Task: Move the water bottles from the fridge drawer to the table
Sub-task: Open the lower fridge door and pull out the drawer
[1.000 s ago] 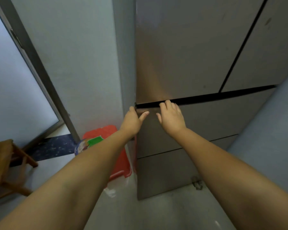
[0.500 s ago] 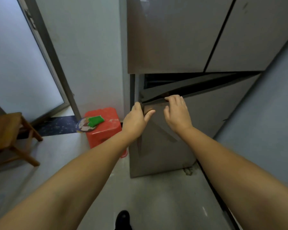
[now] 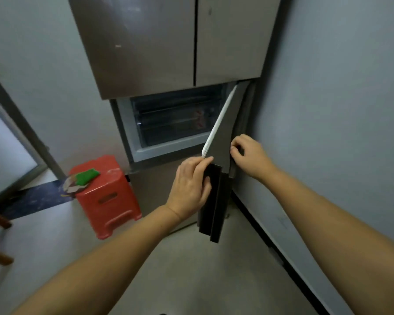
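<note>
No water bottles visible. The fridge drawer (image 3: 175,120) is in view: a clear plastic bin behind the open compartment, long axis running 9-to-3 across the fridge. Contents are dark and blurred; a red-and-white smear at its 3 o'clock end could be a label, can't tell.

Key relation: the drawer sits at roughly 11 o'clock from both hands, well apart from them and further back. The swung-open compartment door (image 3: 221,142) stands between the right hand and the drawer, edge-on to the camera, hinged on the 3 o'clock side.

Left hand (image 3: 190,186) is nearer the drawer, on the open side of the door, and its grip is closed around the door's free edge by the dark handle strip (image 3: 210,201). Right hand (image 3: 250,155) is on the outer face, fingers curled onto the door's far edge, grip closed there too.

My read: the left hand has the clear line in once the door is fully open; the right must come round it.

Materials: door is brushed metal, flat and rigid, with a soft white gasket (image 3: 216,123). Drawer is smooth and hard, ribbed front. Red plastic stool (image 3: 107,201) at 9 o'clock of the left hand, near the fridge's foot. No bench in frame.
</note>
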Tool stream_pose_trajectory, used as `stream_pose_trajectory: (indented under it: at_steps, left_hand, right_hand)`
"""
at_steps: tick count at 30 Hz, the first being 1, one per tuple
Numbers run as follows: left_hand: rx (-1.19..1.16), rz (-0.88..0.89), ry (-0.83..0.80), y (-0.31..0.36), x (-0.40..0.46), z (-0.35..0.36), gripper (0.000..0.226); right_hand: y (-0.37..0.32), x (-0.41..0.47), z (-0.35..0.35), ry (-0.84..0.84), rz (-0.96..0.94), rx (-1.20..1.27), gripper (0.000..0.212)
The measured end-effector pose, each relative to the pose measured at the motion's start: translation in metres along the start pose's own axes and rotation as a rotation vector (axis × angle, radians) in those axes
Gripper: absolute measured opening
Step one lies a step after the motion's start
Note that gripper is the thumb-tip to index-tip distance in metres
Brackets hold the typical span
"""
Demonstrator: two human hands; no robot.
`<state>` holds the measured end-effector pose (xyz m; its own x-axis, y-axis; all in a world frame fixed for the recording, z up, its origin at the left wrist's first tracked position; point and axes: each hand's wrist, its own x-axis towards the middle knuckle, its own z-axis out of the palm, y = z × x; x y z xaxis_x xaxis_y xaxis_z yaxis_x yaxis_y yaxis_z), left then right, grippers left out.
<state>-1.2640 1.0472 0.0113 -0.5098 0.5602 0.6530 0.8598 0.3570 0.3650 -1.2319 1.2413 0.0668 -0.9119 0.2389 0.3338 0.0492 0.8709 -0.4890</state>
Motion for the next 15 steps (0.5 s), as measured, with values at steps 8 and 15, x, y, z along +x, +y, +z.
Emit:
stream_pose_trajectory:
  at_steps: [8,15]
  left_hand:
    - [-0.088,0.264,-0.372,0.043,0.070,0.048,0.055]
    - [-0.088,0.366,-0.469,0.082,0.126,0.114,0.055]
  right_hand:
    - [0.033,-0.049,-0.092,-0.210,0.313,-0.048,0.039]
    - [0.100,-0.090,-0.143,-0.252,0.544,0.152,0.044]
